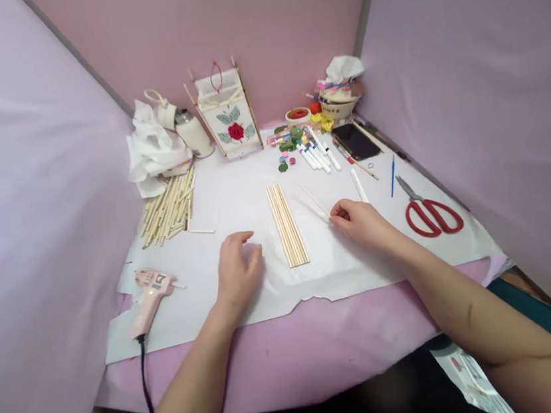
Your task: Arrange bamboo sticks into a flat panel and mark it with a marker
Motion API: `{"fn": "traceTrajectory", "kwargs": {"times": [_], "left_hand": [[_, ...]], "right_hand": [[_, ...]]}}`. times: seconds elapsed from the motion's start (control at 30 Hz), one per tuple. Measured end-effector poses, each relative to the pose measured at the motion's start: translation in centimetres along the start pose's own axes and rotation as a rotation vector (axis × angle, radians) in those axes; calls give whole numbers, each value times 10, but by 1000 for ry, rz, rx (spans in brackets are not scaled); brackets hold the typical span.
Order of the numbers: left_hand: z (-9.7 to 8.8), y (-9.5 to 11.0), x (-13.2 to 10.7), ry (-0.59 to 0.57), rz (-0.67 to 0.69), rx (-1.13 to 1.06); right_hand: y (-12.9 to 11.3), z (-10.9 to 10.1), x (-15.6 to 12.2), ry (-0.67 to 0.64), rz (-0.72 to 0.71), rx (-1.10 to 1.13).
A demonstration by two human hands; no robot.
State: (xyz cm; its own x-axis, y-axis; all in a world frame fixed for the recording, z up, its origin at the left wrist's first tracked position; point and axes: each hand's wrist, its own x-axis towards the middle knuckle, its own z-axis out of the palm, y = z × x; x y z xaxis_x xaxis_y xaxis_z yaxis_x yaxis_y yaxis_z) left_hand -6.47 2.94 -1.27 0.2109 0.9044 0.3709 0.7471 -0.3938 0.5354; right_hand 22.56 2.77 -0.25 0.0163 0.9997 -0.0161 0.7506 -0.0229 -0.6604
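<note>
A flat raft of several thin wooden sticks (287, 225) lies side by side on white paper (234, 198) in the middle of the table. My right hand (360, 223) rests just right of it, fingers pinched on the near end of a single thin stick (313, 200) that slants away to the upper left. My left hand (237, 268) lies on the paper left of the raft, fingers loosely curled, holding nothing.
A pink glue gun (150, 295) with a black cord lies at the near left. A loose pile of sticks (169, 209) sits behind it. Red scissors (430, 213) lie at right. Markers (318, 154), a phone (355, 140), a paper lantern (229, 115) and crumpled tissue (152, 148) stand at the back.
</note>
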Motion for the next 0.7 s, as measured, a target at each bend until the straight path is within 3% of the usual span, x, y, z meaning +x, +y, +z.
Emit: {"fn": "traceTrajectory", "kwargs": {"times": [0.13, 0.37, 0.7], "left_hand": [[11, 8, 22, -195, 7, 167], [42, 16, 64, -322, -28, 319], [54, 5, 65, -262, 17, 241]], "right_hand": [[-11, 10, 8, 13, -11, -19], [-33, 35, 31, -30, -122, -166], [-44, 46, 37, -70, -168, -188]]}}
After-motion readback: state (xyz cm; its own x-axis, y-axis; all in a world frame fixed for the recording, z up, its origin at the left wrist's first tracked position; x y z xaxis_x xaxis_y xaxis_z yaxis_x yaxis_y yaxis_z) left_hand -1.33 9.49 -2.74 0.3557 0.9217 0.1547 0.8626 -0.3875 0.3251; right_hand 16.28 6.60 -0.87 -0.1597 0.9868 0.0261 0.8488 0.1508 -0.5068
